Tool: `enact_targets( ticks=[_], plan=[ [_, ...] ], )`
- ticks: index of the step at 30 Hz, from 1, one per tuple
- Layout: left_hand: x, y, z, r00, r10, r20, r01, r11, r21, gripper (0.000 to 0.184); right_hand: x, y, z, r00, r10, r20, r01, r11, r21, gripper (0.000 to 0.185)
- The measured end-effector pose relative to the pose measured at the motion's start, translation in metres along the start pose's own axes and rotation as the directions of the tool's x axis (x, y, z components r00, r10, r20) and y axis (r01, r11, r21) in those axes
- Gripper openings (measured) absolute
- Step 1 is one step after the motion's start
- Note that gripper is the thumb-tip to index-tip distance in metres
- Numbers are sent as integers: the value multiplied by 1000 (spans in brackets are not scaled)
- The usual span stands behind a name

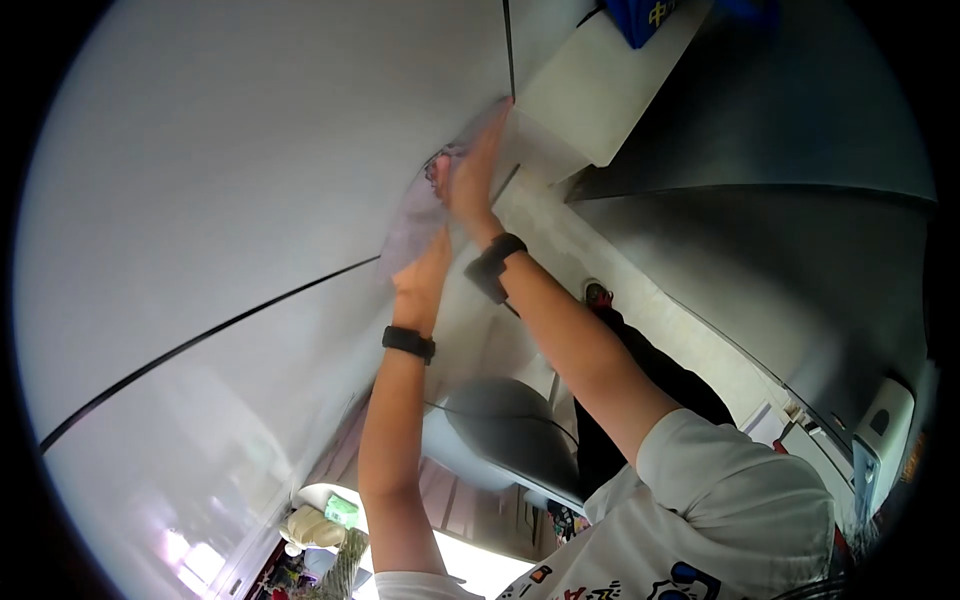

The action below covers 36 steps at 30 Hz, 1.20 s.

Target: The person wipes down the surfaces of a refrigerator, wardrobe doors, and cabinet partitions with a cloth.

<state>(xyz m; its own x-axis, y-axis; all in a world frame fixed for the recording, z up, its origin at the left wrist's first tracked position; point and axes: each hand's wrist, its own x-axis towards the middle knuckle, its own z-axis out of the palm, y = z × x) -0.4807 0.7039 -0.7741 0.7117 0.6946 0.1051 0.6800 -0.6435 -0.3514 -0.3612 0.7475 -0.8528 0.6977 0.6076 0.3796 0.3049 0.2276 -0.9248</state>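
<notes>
A thin, pale purple-grey cloth (pixel 412 215) is bunched against a large white glossy panel (pixel 250 150), close to the panel's corner. My left hand (pixel 425 262) grips the lower part of the cloth, which covers most of its fingers. Higher up, my right hand (pixel 474 180) is closed on the cloth's other side, its outline smeared by motion. Each wrist wears a black band.
Dark seam lines border the white panel. A pale box-like ledge (pixel 590 90) with a blue bag (pixel 640 18) stands at the top. Dark grey panels (pixel 770 260) fill the right side. Below are a grey rounded object (pixel 500 425) and a white surface holding a green packet (pixel 341 511).
</notes>
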Motion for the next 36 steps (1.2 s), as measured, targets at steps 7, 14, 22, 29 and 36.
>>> enact_targets(
  ticks=[7, 14, 22, 29, 36],
  plan=[
    [-33, -26, -19, 837, -74, 542, 212, 957, -196, 50, -127, 24, 63, 727, 674, 133, -649, 610, 455, 70],
    [-97, -97, -89, 961, -232, 149, 243, 968, -64, 44, -117, -174, 46, 773, 490, 402, -585, 796, 155, 64],
    [-90, -185, -289, 828, -158, -539, 345, 900, 267, 45, 17, -381, 34, 854, -507, 118, 439, 823, 359, 65],
    [-57, -218, -383, 584, -283, -760, 510, 857, 72, 48, 123, -515, 38, 496, -866, 61, 848, 498, 181, 57],
    [-9, -192, -373, 666, -151, -731, 298, 951, 76, 51, 138, -438, 23, 567, -822, 46, 823, 568, 21, 41]
  ],
)
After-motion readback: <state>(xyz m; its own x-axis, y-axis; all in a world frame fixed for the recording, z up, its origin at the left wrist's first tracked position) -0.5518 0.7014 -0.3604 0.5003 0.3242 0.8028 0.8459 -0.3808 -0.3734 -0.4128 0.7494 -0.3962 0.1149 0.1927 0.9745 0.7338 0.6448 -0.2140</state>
